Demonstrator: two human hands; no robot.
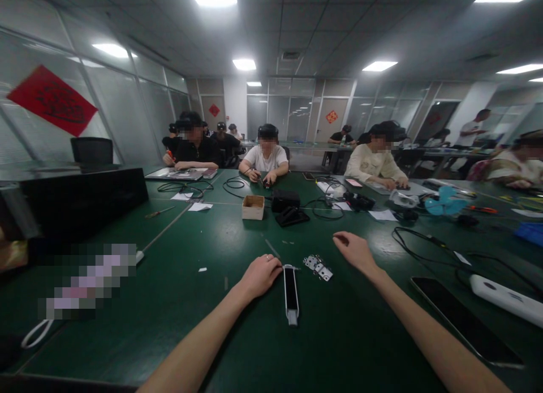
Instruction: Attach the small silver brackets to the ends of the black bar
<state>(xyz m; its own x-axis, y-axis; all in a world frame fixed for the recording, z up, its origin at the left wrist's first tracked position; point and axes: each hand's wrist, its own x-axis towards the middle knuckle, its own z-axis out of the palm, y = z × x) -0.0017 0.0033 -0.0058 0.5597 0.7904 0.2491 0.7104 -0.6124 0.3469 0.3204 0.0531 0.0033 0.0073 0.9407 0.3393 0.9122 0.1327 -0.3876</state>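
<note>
My left hand (261, 275) lies on the green table with its fingers curled together. Its fingertips are at the upper left edge of a slim white device with a long black face (291, 291), which ends in a pale plug-like tip toward me. Whether those fingers hold anything is hidden. Just right of the device lies a small cluster of silvery metal plates (318, 267), hinge-like in shape. My right hand (355, 249) rests beyond and to the right of the plates, loosely bent, with a gap between thumb and fingers and nothing visible in it.
Ahead stand a small open cardboard box (253, 208) and a black case (285, 199). To the right are a dark phone (466, 322), a white power strip (507, 299), cables and a blue fan (446, 201). A screwdriver (160, 212) lies at left. Several people sit across the table.
</note>
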